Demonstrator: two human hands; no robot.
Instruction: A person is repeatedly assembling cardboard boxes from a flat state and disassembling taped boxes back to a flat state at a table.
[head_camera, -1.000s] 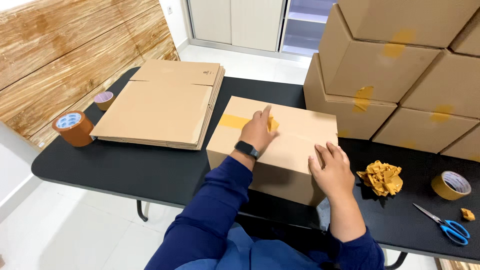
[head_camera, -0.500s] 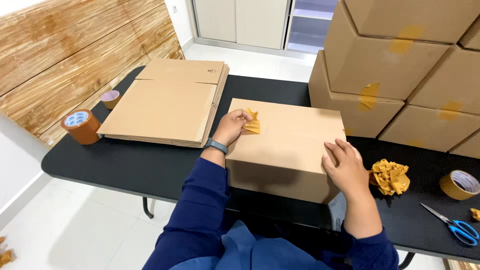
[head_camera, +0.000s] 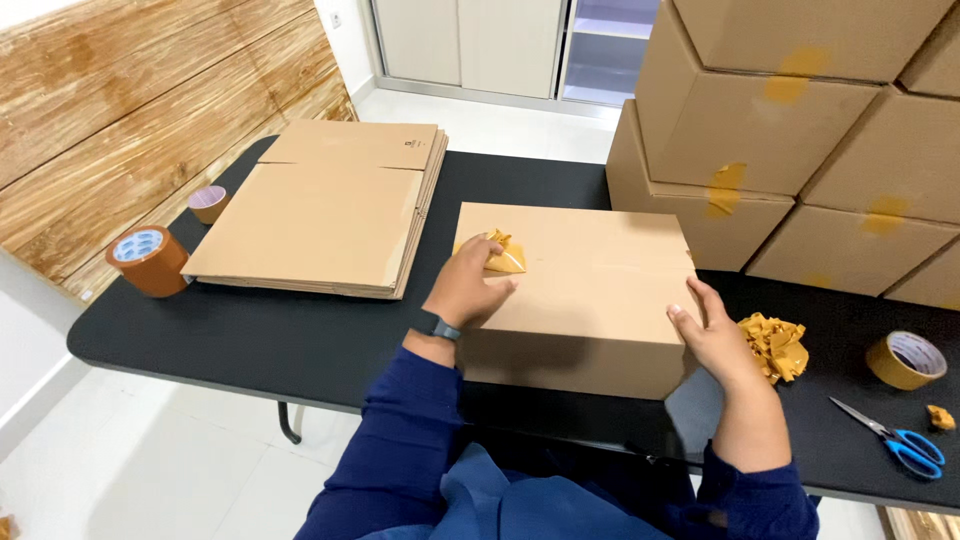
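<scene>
Cardboard box (head_camera: 585, 280) is sitting on the black table (head_camera: 250, 330), right in front of the person, and every other place is told from it. The left hand (head_camera: 468, 290) is resting on the box's top near its left edge, fingers pinching a crumpled strip of yellow-brown tape (head_camera: 497, 255) that is lifting off the top surface; a dark watch band is showing on that wrist. The right hand (head_camera: 712, 335) is pressing against the box's near right corner, fingers spread and holding nothing, only bracing the cardboard. Left of the box, a stack of flattened cartons (head_camera: 320, 210) is lying flat on the table. Further left, a brown tape roll (head_camera: 147, 260) is standing near the table's edge, with a smaller, nearly spent roll (head_camera: 208, 203) just behind it. Right of the box, a wad of used tape (head_camera: 775, 345) is lying close to the right hand, then another tape roll (head_camera: 905, 358) and blue-handled scissors (head_camera: 895, 440). Behind the box to the right, sealed cartons (head_camera: 790, 130) are standing stacked.
</scene>
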